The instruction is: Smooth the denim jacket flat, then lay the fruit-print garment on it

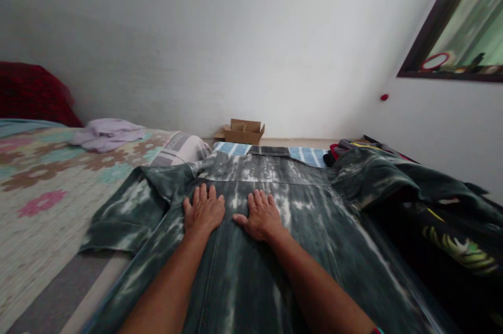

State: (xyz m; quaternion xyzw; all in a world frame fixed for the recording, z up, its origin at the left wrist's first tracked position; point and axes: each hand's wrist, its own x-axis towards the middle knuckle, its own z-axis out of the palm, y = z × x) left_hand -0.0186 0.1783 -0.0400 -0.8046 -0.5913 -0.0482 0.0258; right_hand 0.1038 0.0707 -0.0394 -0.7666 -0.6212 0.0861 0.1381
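A dark green and white tie-dye denim jacket (pixel 310 229) lies spread out with its back panel up and its collar (pixel 269 151) at the far end. My left hand (pixel 203 209) rests flat on the left part of the back, below the yoke seam, fingers extended. Close by on its right, my right hand (pixel 259 214) also lies palm down on the cloth, thumb pointing left. Neither hand grips anything. One sleeve (pixel 121 218) reaches left over the bed; the other sleeve (pixel 377 176) drapes right over dark clothes.
On the left is a bed with a floral cover (pixel 90 182) and a crumpled lilac cloth (pixel 108 133). An opened cardboard box (pixel 243 132) sits by the far wall. Black clothing (pixel 416 250) with a leaf print lies at right, near folded garments (pixel 346 146). A window (pixel 463 24) is at upper right.
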